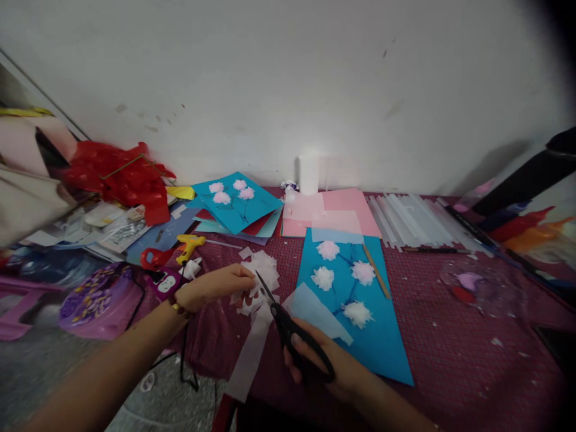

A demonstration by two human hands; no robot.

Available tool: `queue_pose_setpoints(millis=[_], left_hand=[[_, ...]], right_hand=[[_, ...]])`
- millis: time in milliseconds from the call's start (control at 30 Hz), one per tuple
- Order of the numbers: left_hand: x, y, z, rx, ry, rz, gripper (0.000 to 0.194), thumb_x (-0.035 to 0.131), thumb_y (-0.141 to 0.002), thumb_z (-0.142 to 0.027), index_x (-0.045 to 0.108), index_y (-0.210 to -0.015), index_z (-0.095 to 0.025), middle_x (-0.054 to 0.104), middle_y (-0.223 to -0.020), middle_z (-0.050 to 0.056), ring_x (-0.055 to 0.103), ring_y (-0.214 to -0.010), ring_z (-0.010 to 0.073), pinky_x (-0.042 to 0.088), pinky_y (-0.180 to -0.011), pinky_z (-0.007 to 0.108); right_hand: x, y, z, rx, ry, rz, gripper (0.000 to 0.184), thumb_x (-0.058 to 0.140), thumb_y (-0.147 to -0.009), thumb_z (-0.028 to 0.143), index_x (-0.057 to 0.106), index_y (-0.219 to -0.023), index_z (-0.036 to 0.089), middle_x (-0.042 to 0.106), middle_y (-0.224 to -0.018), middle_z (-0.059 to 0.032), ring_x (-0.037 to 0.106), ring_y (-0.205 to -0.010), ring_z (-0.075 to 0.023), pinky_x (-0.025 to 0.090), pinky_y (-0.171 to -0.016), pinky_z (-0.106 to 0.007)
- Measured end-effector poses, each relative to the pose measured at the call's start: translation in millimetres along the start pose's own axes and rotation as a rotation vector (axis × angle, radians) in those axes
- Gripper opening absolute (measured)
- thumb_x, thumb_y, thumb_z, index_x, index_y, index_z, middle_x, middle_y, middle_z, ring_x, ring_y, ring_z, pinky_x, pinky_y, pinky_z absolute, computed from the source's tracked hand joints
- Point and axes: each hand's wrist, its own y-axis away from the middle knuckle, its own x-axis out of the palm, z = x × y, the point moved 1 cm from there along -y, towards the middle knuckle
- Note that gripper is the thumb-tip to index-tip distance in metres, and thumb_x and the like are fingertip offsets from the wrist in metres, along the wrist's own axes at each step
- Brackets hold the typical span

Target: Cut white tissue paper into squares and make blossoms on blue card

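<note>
My right hand [330, 363] is wrapped around the handles of black scissors [294, 336], their blades pointing up and left toward my left hand. The fingers of my left hand [234, 285] are closed in a pinch on a white tissue paper strip [252, 354], which hangs toward the table's front edge. Loose cut tissue pieces [263, 270] lie in a pile just behind these fingers. Beside the scissors, a blue sheet [387, 342] carries ruffled paper flowers [357, 314] in white and pale pink on drawn branches. A translucent paper sheet [315, 312] overlaps its left edge.
At the left are a yellow glue gun [189, 247], red tape dispenser [155, 258] and pink stool [101, 306]. Another flowered blue card [243, 207] lies behind. Pink paper [355, 207], glue sticks [418, 219] and a clear plastic dish [490, 294] are on the maroon tablecloth [468, 348].
</note>
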Motion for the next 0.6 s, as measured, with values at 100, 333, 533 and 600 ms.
queue_pose_setpoints(millis=[100,333,533,600], left_hand=[[-3.6,-1.7,-3.9,0.041,-0.083,-0.038,0.026,0.051,-0.079,-0.029,0.060,-0.058,-0.016,0.062,-0.057,0.001,0.052,-0.048,0.0107,0.036,-0.046,0.020],[-1.8,-5.3,0.3,-0.014,-0.031,-0.115,0.020,0.057,-0.073,-0.029,0.060,-0.059,-0.015,0.061,-0.057,0.000,0.053,-0.047,0.0102,0.036,-0.045,0.020],[7.0,-7.1,4.3,-0.045,0.031,-0.083,0.020,0.059,-0.071,-0.029,0.058,-0.057,-0.015,0.060,-0.052,-0.001,0.053,-0.045,0.0102,0.036,-0.044,0.020],[7.9,-7.5,4.6,-0.051,0.034,-0.081,0.019,0.059,-0.070,-0.029,0.058,-0.057,-0.015,0.059,-0.051,-0.002,0.053,-0.045,0.0102,0.036,-0.044,0.020]], right_hand=[[-2.3,1.0,3.0,-0.039,0.020,0.016,0.047,0.049,-0.086,0.061,0.052,-0.092,0.015,0.055,-0.076,-0.0011,0.048,-0.056,-0.0091,0.035,-0.058,-0.026],[-1.2,1.5,13.6,-0.001,0.085,0.014,0.047,0.052,-0.084,0.061,0.052,-0.097,0.015,0.055,-0.079,-0.0016,0.050,-0.063,-0.0111,0.037,-0.064,-0.028],[0.3,-2.7,6.1,0.006,0.064,-0.021,0.046,0.053,-0.084,0.061,0.051,-0.093,0.016,0.053,-0.075,0.0005,0.047,-0.057,-0.0089,0.035,-0.058,-0.025],[0.9,-3.4,4.2,0.001,0.057,-0.023,0.048,0.053,-0.083,0.062,0.051,-0.095,0.015,0.053,-0.074,0.0007,0.047,-0.055,-0.0086,0.034,-0.056,-0.025]])
